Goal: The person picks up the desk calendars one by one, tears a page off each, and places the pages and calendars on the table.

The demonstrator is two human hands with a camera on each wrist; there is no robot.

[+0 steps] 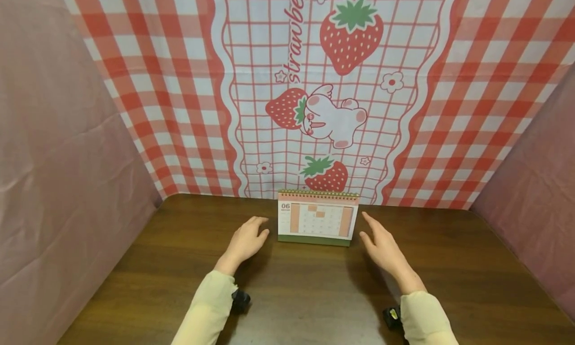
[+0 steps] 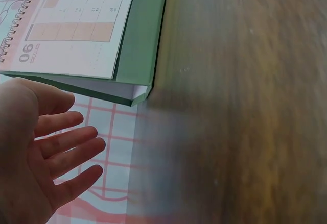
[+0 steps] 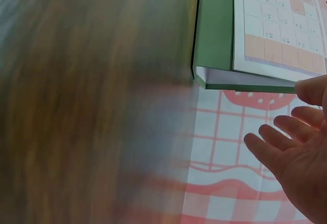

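A spiral-bound desk calendar (image 1: 318, 219) stands upright on the wooden table, its page marked 06 and its base green. To its left is my left hand (image 1: 246, 239), fingers loosely extended, with a small gap to the calendar's side. On the other side, my right hand (image 1: 381, 245) reaches toward the right edge, also with relaxed, spread fingers and nothing held. The left wrist view shows the calendar's green base (image 2: 143, 35) beyond the left thumb. In the right wrist view, the right thumb (image 3: 310, 90) overlaps the calendar's lower corner.
Behind the calendar hangs a red-and-white checked cloth (image 1: 179, 85) with strawberry prints. Pink fabric walls (image 1: 58, 160) border the table on both sides. The brown table (image 1: 305, 290) extends in front of the calendar. Small black devices (image 1: 240, 301) sit at the wrists.
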